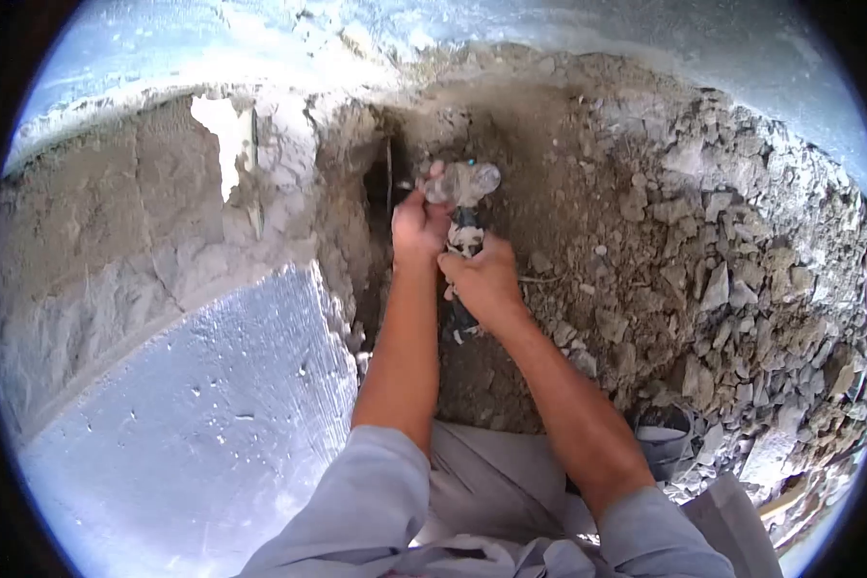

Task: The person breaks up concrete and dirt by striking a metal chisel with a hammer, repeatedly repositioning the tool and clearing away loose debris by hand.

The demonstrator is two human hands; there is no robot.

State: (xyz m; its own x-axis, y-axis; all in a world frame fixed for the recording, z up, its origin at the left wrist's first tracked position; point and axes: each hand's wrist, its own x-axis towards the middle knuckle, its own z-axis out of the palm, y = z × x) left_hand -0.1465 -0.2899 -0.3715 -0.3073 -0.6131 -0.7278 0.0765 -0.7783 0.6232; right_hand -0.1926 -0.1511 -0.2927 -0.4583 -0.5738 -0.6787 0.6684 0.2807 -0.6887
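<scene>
A clear plastic bottle (462, 183) lies nearly sideways at the upper middle, over the dirt. My left hand (421, 226) is closed round its left end, with fingertips showing above. Just below the bottle is a dark, upright piece with pale, crumpled wrapping (466, 237). My right hand (484, 279) is closed on this wrapped piece, close beside my left wrist. The dark piece continues downward past my right hand. Its lower end and what it joins are hard to make out.
Broken rubble (713, 289) covers the right side. A smooth grey slab (212, 405) fills the lower left, below a rough earthen wall (87, 231). A dark gap (380, 183) opens left of my hands. A shoe (663, 445) shows at lower right.
</scene>
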